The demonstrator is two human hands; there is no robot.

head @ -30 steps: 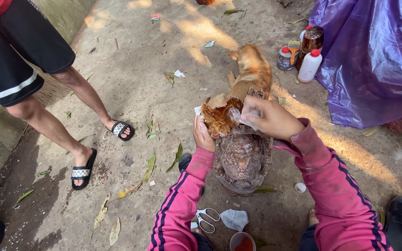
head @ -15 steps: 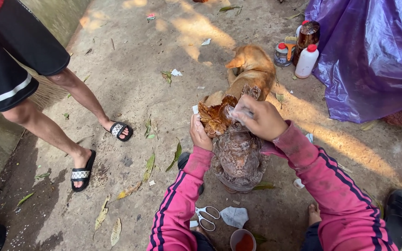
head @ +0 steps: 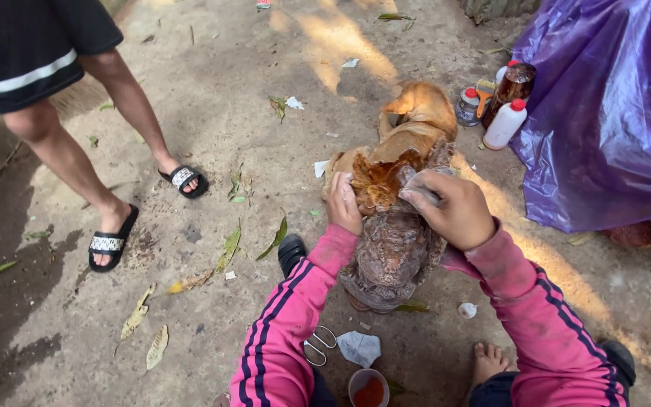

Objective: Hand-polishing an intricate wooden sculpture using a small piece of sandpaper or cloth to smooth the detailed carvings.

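The carved wooden figure (head: 389, 249), a knobbly brown animal-like shape, stands on the dirt ground (head: 250, 105) between the person's knees, its orange-brown upper part rising away towards a second tan lump behind it. It looks heavy, stiff and rough-grained, hardly slippery, though the thin carved edges near the top may chip; the sturdy flanks seem the safest places to grip. The left hand (head: 343, 203) lies against the figure's upper left side, fingers curled loosely over the wood, steadying rather than gripping. The right hand (head: 450, 209) is bent at the top right, fingers pressed together on a small greyish pad (head: 420, 183), perhaps sandpaper or cloth, held flat to the surface. Scissors (head: 316, 345), a scrap of paper and a small cup (head: 368, 388) of red liquid lie near the knees; bottles (head: 505, 105) stand by a purple tarpaulin (head: 612, 113), and another person's sandalled feet (head: 145, 211) stand well apart to the left
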